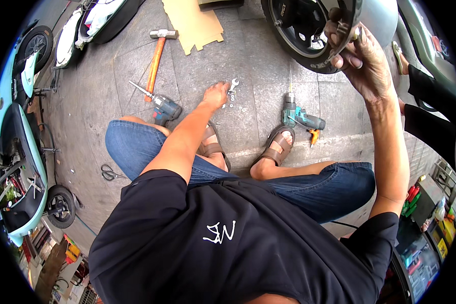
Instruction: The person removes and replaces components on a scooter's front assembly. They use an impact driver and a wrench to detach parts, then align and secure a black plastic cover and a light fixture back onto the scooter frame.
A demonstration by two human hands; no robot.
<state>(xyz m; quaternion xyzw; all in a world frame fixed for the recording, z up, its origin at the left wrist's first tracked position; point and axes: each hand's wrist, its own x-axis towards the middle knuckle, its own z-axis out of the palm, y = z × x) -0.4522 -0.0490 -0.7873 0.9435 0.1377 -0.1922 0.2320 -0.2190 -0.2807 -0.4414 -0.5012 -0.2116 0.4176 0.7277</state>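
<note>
My left hand (217, 95) reaches down to the floor, its fingers drawn together beside a small open-end wrench (234, 84). Whatever those fingertips hold, if anything, is hidden. Several small nuts and washers (232, 105) lie scattered just right of them. Raised at the upper right, my right hand (367, 63) closes its fingers and thumb on the edge of a glossy black mudguard (353, 20). Right behind that edge is a black-rimmed scooter wheel (299, 35). A small pale piece shows near the thumb, too small to name.
An orange-handled hammer (156, 66) and a blue impact driver (166, 109) lie to the left. On the right lies a teal cordless drill (299, 115). Cardboard (195, 23) is at the far side, scissors (111, 173) near my left knee. A turquoise scooter (33, 187) stands left; another person's legs (430, 106) are right.
</note>
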